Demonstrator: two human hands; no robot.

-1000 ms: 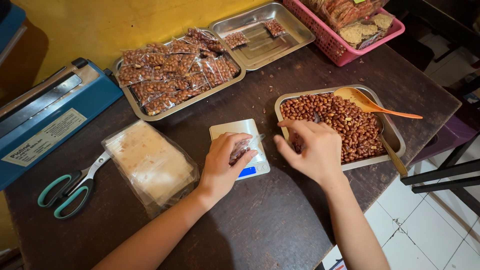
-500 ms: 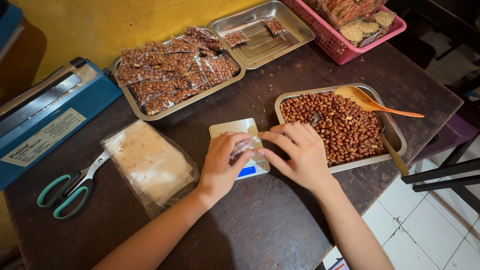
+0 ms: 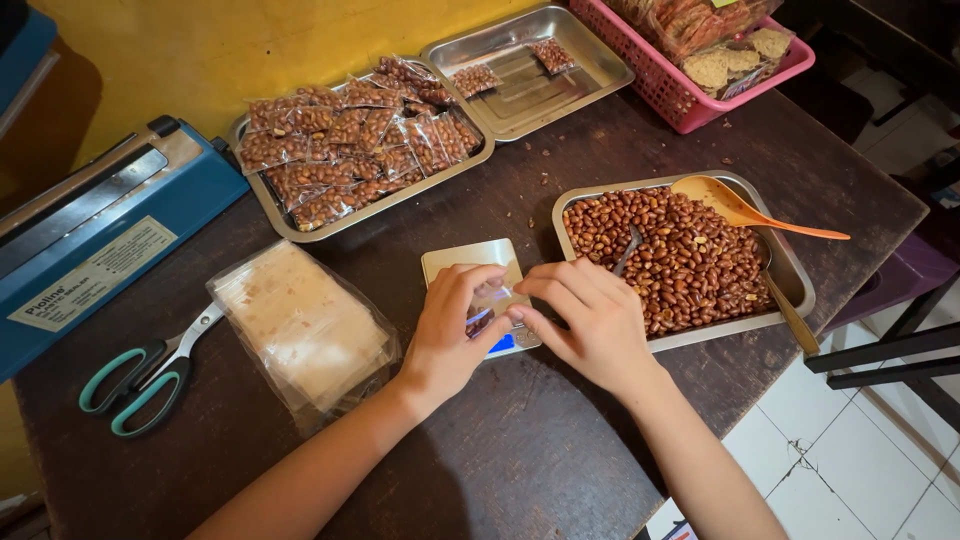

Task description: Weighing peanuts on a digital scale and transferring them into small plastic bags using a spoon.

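The right hand (image 3: 590,320) has left the peanut tray (image 3: 790,270) to join the left hand (image 3: 455,330), both pinching the small bag (image 3: 487,310).

Both forearms come up from the lower edge and angle toward each other, bare to the elbow. The left hand (image 3: 450,335) lies palm down, wrist slightly bent, its fingers (image 3: 470,290) curled forward and inward. The right hand (image 3: 590,320) sits just beside it, also palm down, knuckles raised — its fingers (image 3: 545,290) point left toward the other hand's. The fingertips of the two hands meet or nearly meet; whether they pinch anything cannot be made out.
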